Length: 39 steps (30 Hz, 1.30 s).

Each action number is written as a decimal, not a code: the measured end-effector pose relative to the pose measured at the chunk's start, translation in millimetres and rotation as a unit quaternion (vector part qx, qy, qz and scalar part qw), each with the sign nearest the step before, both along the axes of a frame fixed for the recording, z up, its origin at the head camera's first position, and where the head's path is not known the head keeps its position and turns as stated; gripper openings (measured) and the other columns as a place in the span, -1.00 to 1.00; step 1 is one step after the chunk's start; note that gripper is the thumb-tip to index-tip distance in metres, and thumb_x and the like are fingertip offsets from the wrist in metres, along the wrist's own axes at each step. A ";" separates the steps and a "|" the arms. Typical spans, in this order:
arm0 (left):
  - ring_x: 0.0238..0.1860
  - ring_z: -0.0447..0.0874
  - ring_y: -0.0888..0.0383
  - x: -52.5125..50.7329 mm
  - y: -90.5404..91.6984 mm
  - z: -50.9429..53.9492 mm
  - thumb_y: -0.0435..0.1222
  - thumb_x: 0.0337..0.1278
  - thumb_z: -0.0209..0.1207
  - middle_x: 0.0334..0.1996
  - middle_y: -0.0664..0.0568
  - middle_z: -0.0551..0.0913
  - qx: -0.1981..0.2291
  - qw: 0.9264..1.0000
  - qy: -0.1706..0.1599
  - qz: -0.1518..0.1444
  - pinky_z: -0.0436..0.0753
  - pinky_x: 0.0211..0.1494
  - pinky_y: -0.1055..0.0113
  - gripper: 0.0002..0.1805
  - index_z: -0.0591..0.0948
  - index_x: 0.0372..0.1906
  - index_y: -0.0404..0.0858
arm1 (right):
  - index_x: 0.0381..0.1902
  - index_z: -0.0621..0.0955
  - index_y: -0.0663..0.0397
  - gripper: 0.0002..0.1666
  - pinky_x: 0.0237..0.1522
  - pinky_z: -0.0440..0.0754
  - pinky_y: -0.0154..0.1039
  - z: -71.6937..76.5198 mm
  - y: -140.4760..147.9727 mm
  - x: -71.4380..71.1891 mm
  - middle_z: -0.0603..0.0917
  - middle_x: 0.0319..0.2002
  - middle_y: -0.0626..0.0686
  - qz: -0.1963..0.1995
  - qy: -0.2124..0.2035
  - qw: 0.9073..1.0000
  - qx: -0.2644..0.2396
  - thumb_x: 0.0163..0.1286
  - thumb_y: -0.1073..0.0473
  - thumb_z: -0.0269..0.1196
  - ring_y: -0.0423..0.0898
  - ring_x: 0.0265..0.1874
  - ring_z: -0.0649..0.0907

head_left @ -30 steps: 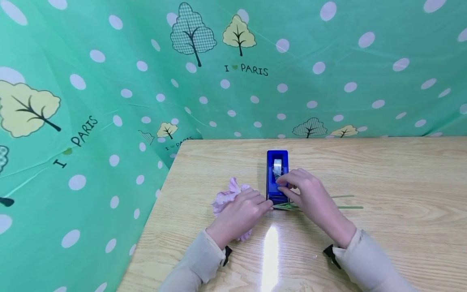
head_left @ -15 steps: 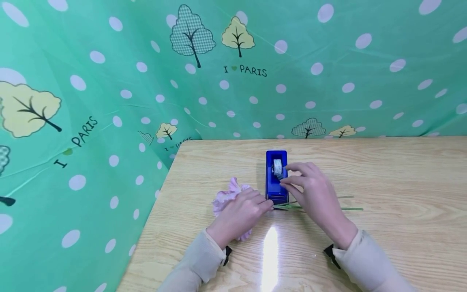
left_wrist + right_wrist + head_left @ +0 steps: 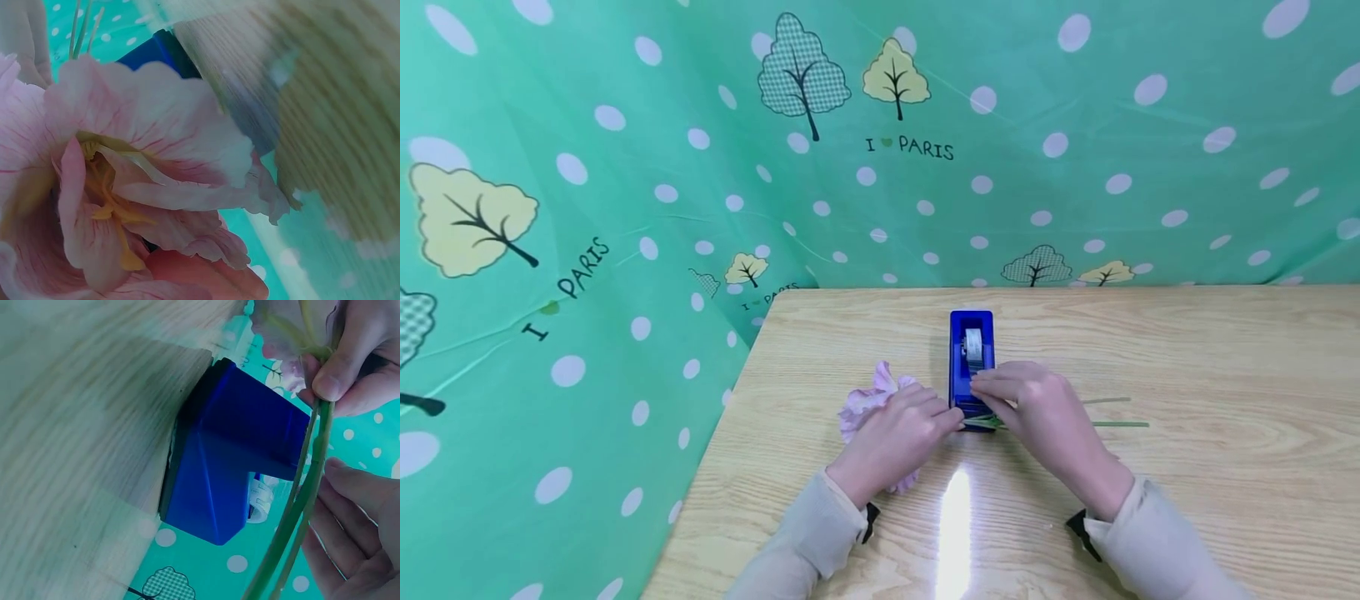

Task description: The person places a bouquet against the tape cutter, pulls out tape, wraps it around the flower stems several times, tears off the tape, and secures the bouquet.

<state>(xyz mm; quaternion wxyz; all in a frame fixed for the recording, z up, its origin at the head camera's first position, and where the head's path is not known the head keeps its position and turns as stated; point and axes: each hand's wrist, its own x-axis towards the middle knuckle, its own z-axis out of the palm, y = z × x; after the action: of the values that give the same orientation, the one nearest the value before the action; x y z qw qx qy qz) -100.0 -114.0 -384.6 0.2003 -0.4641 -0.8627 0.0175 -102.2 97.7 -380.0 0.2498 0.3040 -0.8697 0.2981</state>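
Note:
My left hand (image 3: 898, 429) pinches the green stems (image 3: 306, 487) of pale pink artificial flowers (image 3: 859, 410) between thumb and fingers, just below the blooms. Ruffled petals and yellow stamens (image 3: 119, 212) fill much of the left wrist view. Across the front of a blue tape dispenser (image 3: 957, 362) lie the stems, pointing right. A roll of tape (image 3: 973, 340) sits in the dispenser, with a short length running down from it. My right hand (image 3: 1048, 417) pinches that length's end with thumb and fingertips, above the stems; the tape's very end is hidden by the fingers.
The wood-grain table (image 3: 1225, 375) extends to the right and in front of the dispenser. A green polka-dot cloth (image 3: 1075, 183) hangs behind and along the left side. A bright reflection lies on the tabletop before the dispenser.
My right hand's fingers spread a little beside the roll, then came together lower, nearer the dispenser's front. The left hand and flowers stayed in place.

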 end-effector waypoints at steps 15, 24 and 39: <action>-0.29 0.68 0.31 -4.8 3.0 -3.0 -0.26 0.24 0.28 -0.30 0.18 0.77 0.012 1.000 0.007 0.000 0.61 -0.10 0.50 -0.91 0.74 -0.20 -0.09 | -0.30 0.80 0.10 -0.70 -0.26 0.77 -0.23 0.1 -5.3 20.8 0.81 -0.33 0.03 0.017 0.035 0.999 -0.008 -0.07 0.38 0.55 -0.09 -0.35 0.78; -0.23 0.70 0.30 -6.6 1.3 -3.5 -0.35 0.19 0.29 -0.25 0.17 0.78 0.015 1.000 -0.003 -0.004 0.62 0.00 0.49 -0.84 0.73 -0.15 -0.11 | -0.28 0.80 0.09 -0.68 -0.23 0.77 -0.21 -1.0 -6.0 29.6 0.81 -0.29 0.00 0.033 0.030 0.999 0.001 -0.09 0.38 0.54 -0.09 -0.31 0.78; -0.23 0.69 0.29 -6.6 0.3 0.1 -0.38 0.20 0.24 -0.28 0.18 0.77 0.015 1.000 0.006 -0.005 0.62 0.08 0.45 -0.84 0.72 -0.19 -0.09 | -0.24 0.79 0.04 -0.68 -0.10 0.75 -0.14 -2.4 -5.6 33.5 0.80 -0.22 -0.05 0.038 0.021 0.998 0.036 -0.03 0.34 0.53 -0.11 -0.22 0.76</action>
<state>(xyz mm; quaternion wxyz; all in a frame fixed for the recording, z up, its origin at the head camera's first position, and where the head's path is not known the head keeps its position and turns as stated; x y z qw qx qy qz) -106.6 -113.7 -384.5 0.2124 -0.4653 -0.8593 0.0059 -68.7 92.2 -382.5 0.2453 0.3514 -0.8623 0.2697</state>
